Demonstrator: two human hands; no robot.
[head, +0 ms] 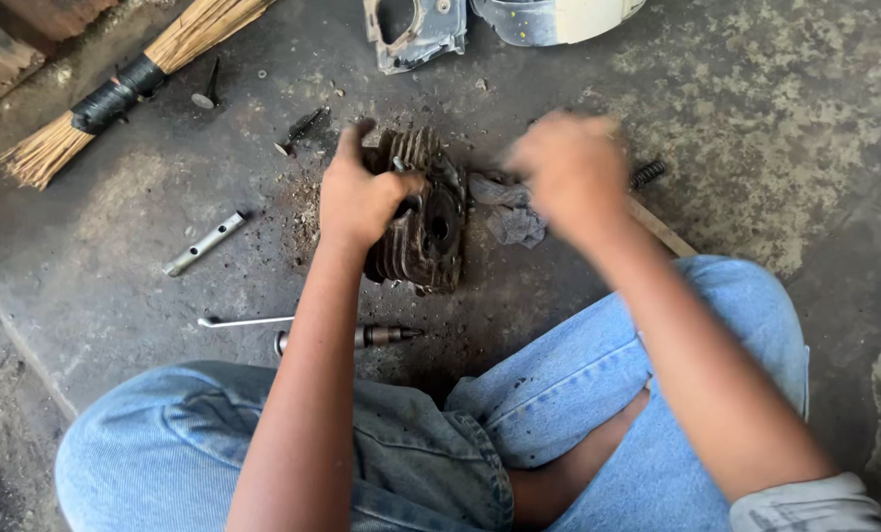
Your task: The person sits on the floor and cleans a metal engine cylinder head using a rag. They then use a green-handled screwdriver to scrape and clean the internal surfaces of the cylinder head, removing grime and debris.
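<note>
— Two hands over one part, then. What is it?

— A dirty, finned engine cylinder [423, 212], dark with grime, standing on the concrete floor [775, 108] just ahead of the person's knees in blue jeans [411, 463].

— Which hand has it?

— The left hand [361, 192] is clenched on the cylinder's left side, fingers wrapped over the top fins, thumb up. The cylinder sits directly under and to the right of that hand, touching it.

— And the right hand?

— The right hand [568, 167] is blurred, hovering just right of the cylinder above a crumpled grey rag [509, 212]. I cannot tell whether it grips anything or whether it touches the rag.

— What lies around?

— A coil spring [647, 174] just right of the right hand. Left of the cylinder, well apart, a short metal tube [204, 243]; nearer the knees a thin rod [248, 321] and a spindle-like tool [361, 337]. Two valves [297, 131] lie farther up the floor, beside a straw broom [125, 89]. A grey metal cover [411, 32] rests at the top edge.
</note>
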